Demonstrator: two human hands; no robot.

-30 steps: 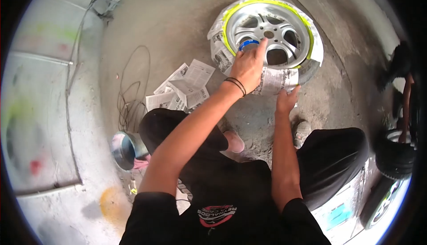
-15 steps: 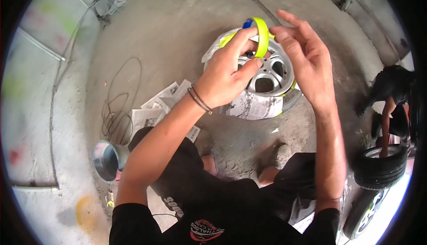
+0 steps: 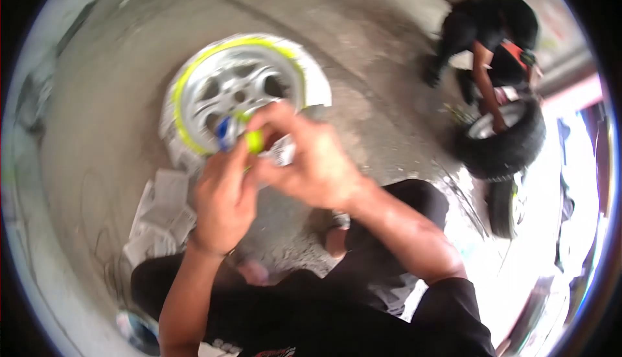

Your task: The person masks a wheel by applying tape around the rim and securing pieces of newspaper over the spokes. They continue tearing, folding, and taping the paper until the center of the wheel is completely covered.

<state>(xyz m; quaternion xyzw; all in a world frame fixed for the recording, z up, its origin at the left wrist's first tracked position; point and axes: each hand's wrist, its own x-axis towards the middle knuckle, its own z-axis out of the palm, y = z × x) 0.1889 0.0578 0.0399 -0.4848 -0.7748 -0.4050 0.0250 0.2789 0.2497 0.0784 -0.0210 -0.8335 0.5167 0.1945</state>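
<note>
A small roll of bright yellow tape (image 3: 254, 141), blurred by motion, is between my two hands in front of the wheel. My left hand (image 3: 223, 205) is closed on it from below. My right hand (image 3: 314, 159) comes from the right, thumb and forefinger curled in a pinch at the roll. A blue patch (image 3: 225, 133) shows just left of the roll. Behind my hands lies a silver alloy wheel (image 3: 262, 72) on the floor, with yellow tape (image 3: 188, 72) round its rim and white paper (image 3: 317, 75) about its outer edge. The hands hide the wheel's lower right part.
Newspaper sheets (image 3: 162, 211) lie on the concrete floor left of my legs. At the right, a person in black (image 3: 486, 26) bends over a tyre (image 3: 508, 143); another wheel (image 3: 502, 208) stands below it. A bucket (image 3: 136, 331) sits at lower left.
My view has swung right, so the wheel appears further left. My right hand, spread beside the roll before, has come in to the tape. My left hand still holds the roll.
</note>
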